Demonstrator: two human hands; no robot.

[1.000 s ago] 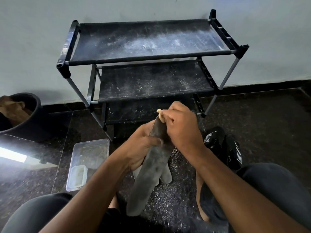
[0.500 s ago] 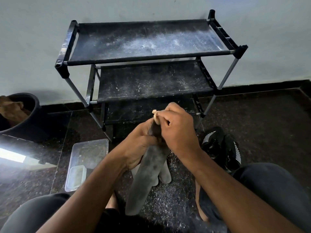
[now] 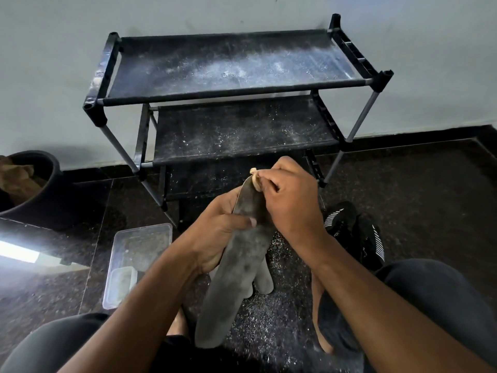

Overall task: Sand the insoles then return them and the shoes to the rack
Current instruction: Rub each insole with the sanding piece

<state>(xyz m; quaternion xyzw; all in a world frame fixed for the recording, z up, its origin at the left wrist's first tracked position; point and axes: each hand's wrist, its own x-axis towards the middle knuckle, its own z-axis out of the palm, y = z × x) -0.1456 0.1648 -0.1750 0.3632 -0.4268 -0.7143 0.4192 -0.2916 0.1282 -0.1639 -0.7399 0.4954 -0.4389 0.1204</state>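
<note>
My left hand (image 3: 217,232) grips a long grey insole (image 3: 236,281) around its upper half, thumb across the face, holding it upright over the floor. My right hand (image 3: 290,203) pinches a small tan scrap of sandpaper (image 3: 255,179) against the insole's top edge. Other grey insoles (image 3: 265,278) lie on the floor behind it, partly hidden. A pair of black shoes with white stripes (image 3: 355,235) stands on the floor to the right. The black three-tier rack (image 3: 236,87) stands against the wall, its shelves dusty and bare.
A clear plastic box (image 3: 134,262) sits on the floor at left. A black bucket with brown cloth (image 3: 29,189) stands far left. Grey sanding dust (image 3: 271,313) covers the dark floor between my knees. A tan-edged dark object (image 3: 328,324) lies under my right forearm.
My right hand with the sandpaper has shifted slightly along the insole's top edge, and more of the insole tip shows. The left hand keeps its grip.
</note>
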